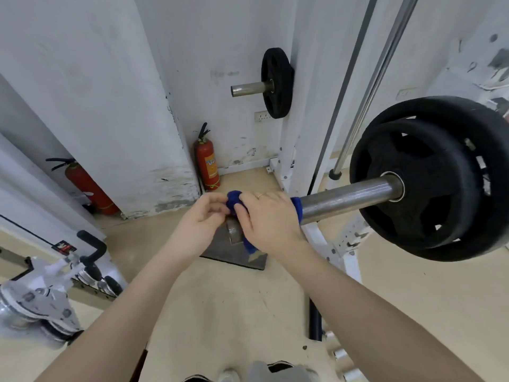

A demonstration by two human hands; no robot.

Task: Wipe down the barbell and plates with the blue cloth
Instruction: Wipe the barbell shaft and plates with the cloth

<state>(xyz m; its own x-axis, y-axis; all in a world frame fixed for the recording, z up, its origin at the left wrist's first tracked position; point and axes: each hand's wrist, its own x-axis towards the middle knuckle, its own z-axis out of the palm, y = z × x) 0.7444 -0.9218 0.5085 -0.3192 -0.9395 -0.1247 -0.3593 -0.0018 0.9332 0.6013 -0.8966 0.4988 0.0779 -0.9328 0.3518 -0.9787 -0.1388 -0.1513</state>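
**Blue cloth wrapped over the end of the barbell sleeve**

The blue cloth (236, 202) is held around the free end of the barbell sleeve (349, 198), at the middle of the scene. The right hand (271, 220) is laid over the cloth, its fingers curled round cloth and sleeve together; a ring is seen on one finger. The left hand (205, 216) is placed just left of it, its fingertips pinching the bunched end of the cloth. Two black weight plates (435, 177) are loaded on the sleeve to the right, well apart from the hands. A smaller black plate (276, 82) is carried on a peg of the white rack (305, 78) further back. Two red fire extinguishers (208, 161) are stood against the far wall, and a grey mat (234, 255) is seen on the floor below the hands
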